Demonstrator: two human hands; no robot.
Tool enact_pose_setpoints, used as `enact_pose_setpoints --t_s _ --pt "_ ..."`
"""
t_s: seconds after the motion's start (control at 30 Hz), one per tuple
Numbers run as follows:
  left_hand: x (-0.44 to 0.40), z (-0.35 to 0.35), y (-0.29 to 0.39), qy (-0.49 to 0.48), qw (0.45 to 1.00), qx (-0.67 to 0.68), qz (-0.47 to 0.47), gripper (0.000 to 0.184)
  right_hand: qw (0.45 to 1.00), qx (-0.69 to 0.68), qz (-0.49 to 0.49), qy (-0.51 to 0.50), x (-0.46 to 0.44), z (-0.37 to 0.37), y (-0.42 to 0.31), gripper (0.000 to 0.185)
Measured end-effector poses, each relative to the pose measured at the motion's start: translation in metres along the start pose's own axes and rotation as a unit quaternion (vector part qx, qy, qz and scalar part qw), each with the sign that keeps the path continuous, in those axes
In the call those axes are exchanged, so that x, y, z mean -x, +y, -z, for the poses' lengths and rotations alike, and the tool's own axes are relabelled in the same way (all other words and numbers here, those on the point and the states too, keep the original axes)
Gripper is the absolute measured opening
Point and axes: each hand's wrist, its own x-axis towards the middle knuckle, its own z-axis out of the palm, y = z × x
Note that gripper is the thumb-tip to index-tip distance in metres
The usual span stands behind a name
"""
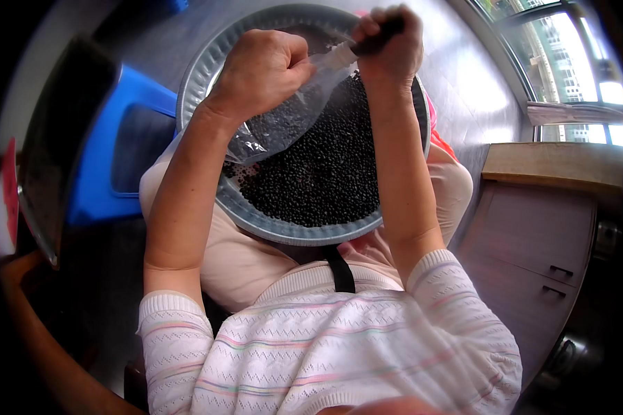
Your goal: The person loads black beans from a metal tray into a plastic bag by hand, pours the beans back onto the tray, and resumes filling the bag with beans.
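Black beans lie spread in a wide grey metal basin on the person's lap. My left hand is closed on a clear, crinkled plastic bag, which slants over the left part of the beans. The bag narrows toward a whitish collar-like piece between the hands. At the basin's far right rim, my right hand is wrapped round a dark object that meets this pale piece. The fingers hide much of it, so its kind is unclear.
A blue plastic stool stands left of the basin. On the right is a low cabinet with dark handles, below a window. Grey floor shows beyond the basin.
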Motion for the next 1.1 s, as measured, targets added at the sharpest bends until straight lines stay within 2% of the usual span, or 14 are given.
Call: enact_pose_setpoints --t_s 0.4,0.8,0.9,0.93,0.97,1.03,1.1 --pt "0.000 0.000 0.001 0.003 1.000 -0.006 -0.001 0.018 1.000 -0.020 0.007 -0.018 0.004 -0.004 0.000 0.023" --pt "0.000 0.001 0.002 0.002 1.000 0.004 0.001 0.018 0.998 0.031 0.036 -0.032 0.012 -0.011 -0.001 0.028" --pt "0.000 0.000 -0.001 0.013 1.000 -0.005 -0.016 0.018 0.999 0.015 0.015 -0.036 0.017 0.009 -0.015 0.027" --pt "0.000 0.000 -0.003 0.017 1.000 -0.007 -0.023 0.019 0.998 0.001 0.000 -0.067 0.020 0.026 -0.020 0.029" --pt "0.000 0.000 -0.003 0.015 1.000 -0.010 -0.022 0.019 0.991 0.114 -0.015 -0.074 0.030 0.039 -0.020 0.029" --pt "-0.001 0.001 -0.004 0.013 1.000 -0.017 -0.020 0.018 0.938 0.333 -0.044 -0.090 0.060 0.065 -0.015 0.028" --pt "-0.001 0.002 -0.001 0.002 1.000 -0.007 0.002 0.018 0.880 0.441 -0.092 -0.152 0.095 0.104 0.020 0.019"
